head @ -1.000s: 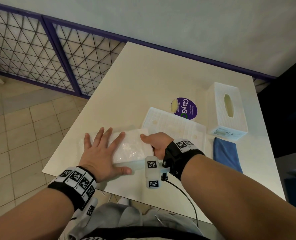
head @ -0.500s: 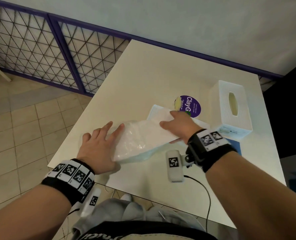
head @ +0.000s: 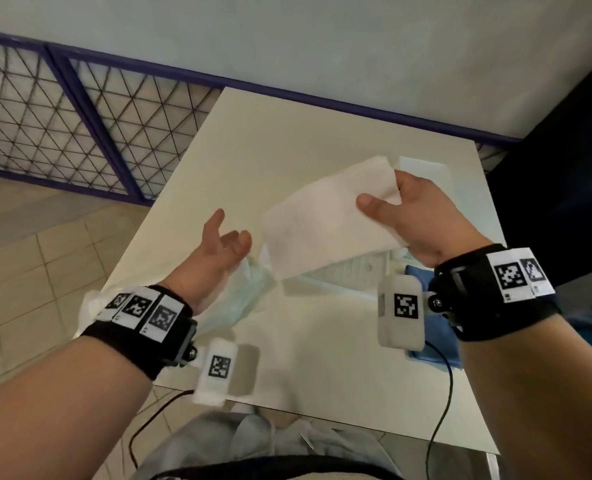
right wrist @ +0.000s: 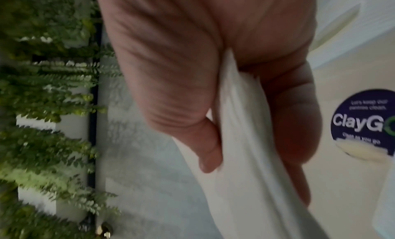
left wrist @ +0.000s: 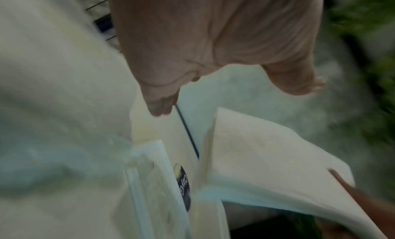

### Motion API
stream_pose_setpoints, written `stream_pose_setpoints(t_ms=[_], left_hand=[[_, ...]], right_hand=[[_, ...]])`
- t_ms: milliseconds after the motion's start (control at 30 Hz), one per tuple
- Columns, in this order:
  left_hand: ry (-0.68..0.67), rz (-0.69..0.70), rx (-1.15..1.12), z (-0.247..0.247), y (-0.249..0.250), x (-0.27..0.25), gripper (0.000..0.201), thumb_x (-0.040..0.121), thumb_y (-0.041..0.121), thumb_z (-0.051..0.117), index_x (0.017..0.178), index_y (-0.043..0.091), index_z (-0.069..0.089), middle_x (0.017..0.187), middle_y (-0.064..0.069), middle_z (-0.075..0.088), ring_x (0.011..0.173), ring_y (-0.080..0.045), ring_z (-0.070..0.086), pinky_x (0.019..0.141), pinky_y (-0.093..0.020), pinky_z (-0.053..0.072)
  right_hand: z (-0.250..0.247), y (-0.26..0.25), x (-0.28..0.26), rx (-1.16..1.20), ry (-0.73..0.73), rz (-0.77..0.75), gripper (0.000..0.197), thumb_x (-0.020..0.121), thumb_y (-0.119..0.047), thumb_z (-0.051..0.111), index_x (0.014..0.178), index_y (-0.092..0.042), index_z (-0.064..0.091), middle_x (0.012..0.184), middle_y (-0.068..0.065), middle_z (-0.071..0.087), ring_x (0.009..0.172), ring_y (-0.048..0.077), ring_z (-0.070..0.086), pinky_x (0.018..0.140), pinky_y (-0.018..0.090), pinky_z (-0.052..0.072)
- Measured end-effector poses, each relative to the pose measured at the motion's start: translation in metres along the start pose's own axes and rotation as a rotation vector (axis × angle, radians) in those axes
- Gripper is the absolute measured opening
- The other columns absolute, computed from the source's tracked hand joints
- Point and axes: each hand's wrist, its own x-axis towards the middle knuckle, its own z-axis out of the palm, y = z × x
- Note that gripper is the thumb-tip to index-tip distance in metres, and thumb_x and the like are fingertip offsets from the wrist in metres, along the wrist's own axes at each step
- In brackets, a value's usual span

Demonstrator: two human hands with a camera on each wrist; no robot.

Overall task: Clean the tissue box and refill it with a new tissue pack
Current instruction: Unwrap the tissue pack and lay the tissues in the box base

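- In the head view, the right hand holds a stack of white tissues in the air above the table, in the middle right of the frame. The thumb lies on top and the fingers are under the stack.
- The right wrist view shows this grip from close: the stack is clamped between thumb and fingers. It also shows a round purple sticker on the table, which the stack hides in the head view.
- The left hand is open with relaxed fingers, holding nothing, above the empty plastic wrapper lying on the table at centre left.
- The tissue box stands in the upper right, mostly hidden behind the stack and the right hand.
- Its flat white lid lies under the stack. A blue cloth lies at the right edge, partly covered by the right wrist.
- The left wrist view is blurred.
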Motion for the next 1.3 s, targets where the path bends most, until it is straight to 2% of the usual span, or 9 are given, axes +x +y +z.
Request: stream_pose_setpoints(t_ms=[67, 200, 367, 467, 567, 733, 867, 1100, 1300], left_hand=[[-0.103, -0.15, -0.287, 0.017, 0.001, 0.011, 0.116, 0.043, 0.075, 0.077, 0.142, 0.03, 0.035, 0.131, 0.001, 0.051, 0.116, -0.021, 0.051, 0.106, -0.044, 0.038], [-0.185, -0.328, -0.569, 0.037, -0.015, 0.026, 0.109, 0.067, 0.094, 0.019, 0.136, 0.015, 0.053, 0.128, -0.021, 0.06, 0.122, -0.044, 0.052, 0.11, -0.058, 0.027], [-0.225, -0.268, -0.705, 0.048, -0.009, 0.027, 0.109, 0.052, 0.088, 0.046, 0.127, 0.011, 0.06, 0.129, -0.018, 0.061, 0.117, -0.038, 0.058, 0.097, -0.052, 0.048], [-0.165, -0.15, -0.424, 0.048, -0.002, 0.034, 0.076, 0.063, 0.051, 0.08, 0.122, 0.01, 0.06, 0.12, -0.011, 0.068, 0.103, -0.027, 0.067, 0.074, -0.035, 0.059], [-0.033, 0.031, 0.091, 0.058, 0.002, 0.048, 0.04, 0.085, 0.007, 0.067, 0.124, 0.009, 0.057, 0.116, -0.009, 0.069, 0.107, -0.027, 0.066, 0.083, -0.034, 0.056], [0.104, 0.245, 0.354, 0.068, 0.01, 0.073, 0.029, 0.089, 0.006, 0.061, 0.114, 0.02, 0.057, 0.106, 0.005, 0.067, 0.1, -0.016, 0.063, 0.088, -0.031, 0.049], [0.159, 0.17, 0.444, 0.068, -0.017, 0.086, 0.031, 0.085, 0.002, 0.063, 0.107, 0.022, 0.056, 0.1, 0.0, 0.062, 0.099, -0.026, 0.058, 0.085, -0.034, 0.048], [0.293, 0.136, 0.444, 0.066, -0.043, 0.092, 0.062, 0.072, -0.012, 0.055, 0.114, 0.034, 0.048, 0.102, 0.0, 0.054, 0.086, -0.021, 0.054, 0.074, -0.032, 0.05], [0.277, 0.091, 0.445, 0.069, -0.047, 0.094, 0.058, 0.073, -0.012, 0.052, 0.114, 0.029, 0.047, 0.1, -0.005, 0.054, 0.088, -0.026, 0.053, 0.074, -0.035, 0.05]], right_hand=[[0.001, -0.001, 0.0, 0.183, -0.031, 0.05, 0.024, 0.089, -0.014, 0.064, 0.113, -0.017, 0.062, 0.108, 0.003, 0.072, 0.096, 0.022, 0.07, 0.078, 0.039, 0.057], [-0.003, 0.002, 0.003, 0.332, -0.062, 0.14, 0.02, 0.091, -0.019, 0.062, 0.11, -0.018, 0.061, 0.095, 0.0, 0.07, 0.081, 0.019, 0.067, 0.051, 0.027, 0.052], [-0.022, 0.032, 0.003, 0.284, 0.005, 0.199, 0.017, 0.089, -0.022, 0.065, 0.105, -0.021, 0.062, 0.105, 0.002, 0.07, 0.092, 0.023, 0.066, 0.062, 0.033, 0.054], [-0.026, 0.06, 0.005, 0.24, 0.095, 0.22, 0.032, 0.086, -0.015, 0.068, 0.117, -0.016, 0.059, 0.115, 0.007, 0.069, 0.103, 0.029, 0.066, 0.074, 0.04, 0.055], [-0.022, 0.081, 0.013, 0.175, 0.183, 0.191, 0.046, 0.08, -0.002, 0.071, 0.123, -0.009, 0.055, 0.115, 0.009, 0.067, 0.106, 0.028, 0.065, 0.089, 0.04, 0.054], [-0.012, 0.105, 0.026, 0.201, 0.324, 0.099, 0.036, 0.079, 0.001, 0.071, 0.105, -0.02, 0.059, 0.097, 0.0, 0.068, 0.093, 0.02, 0.066, 0.085, 0.033, 0.054], [-0.002, 0.139, 0.03, 0.09, 0.303, 0.153, 0.038, 0.074, 0.0, 0.073, 0.086, -0.033, 0.058, 0.091, -0.004, 0.062, 0.085, 0.018, 0.062, 0.078, 0.03, 0.055], [0.001, 0.164, 0.042, 0.009, 0.277, 0.134, 0.076, 0.069, 0.006, 0.068, 0.126, -0.038, 0.044, 0.103, -0.002, 0.055, 0.088, 0.013, 0.061, 0.082, 0.026, 0.055], [0.0, 0.17, 0.049, -0.123, 0.316, 0.114, 0.044, 0.068, -0.001, 0.071, 0.092, -0.031, 0.049, 0.091, -0.004, 0.054, 0.081, 0.019, 0.058, 0.076, 0.035, 0.055]])
